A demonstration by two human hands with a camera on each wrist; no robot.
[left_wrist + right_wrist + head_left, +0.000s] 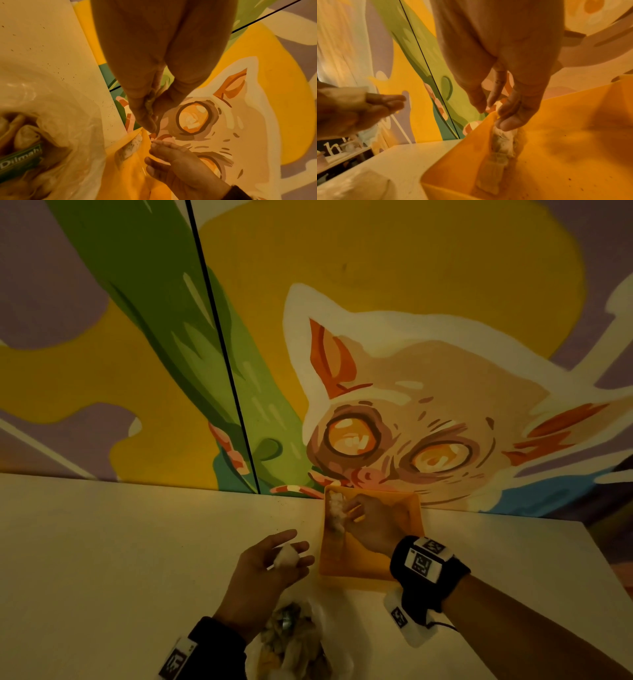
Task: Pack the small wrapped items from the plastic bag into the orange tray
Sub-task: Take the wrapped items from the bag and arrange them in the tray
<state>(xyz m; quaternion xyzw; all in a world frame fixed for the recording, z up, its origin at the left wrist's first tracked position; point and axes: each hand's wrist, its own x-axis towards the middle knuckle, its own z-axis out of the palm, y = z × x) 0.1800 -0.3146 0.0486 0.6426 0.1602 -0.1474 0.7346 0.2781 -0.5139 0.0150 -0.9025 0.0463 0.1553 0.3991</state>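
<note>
Right hand [371,523] inside the orange tray [409,563] at the desk's [137,542] far edge, fingertips on a row of wrapped items [335,513] along the tray's left wall | left hand [263,571] grasping one white wrapped item [287,556] just left of the tray | plastic bag [294,642] at the near edge

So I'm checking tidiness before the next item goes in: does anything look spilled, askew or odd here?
Mostly tidy. The wrapped items lie in a neat row along the orange tray's left wall. Only oddities: dark specks on the tray floor and white table, and a green Dilmah sachet among the plastic bag's items.
</note>
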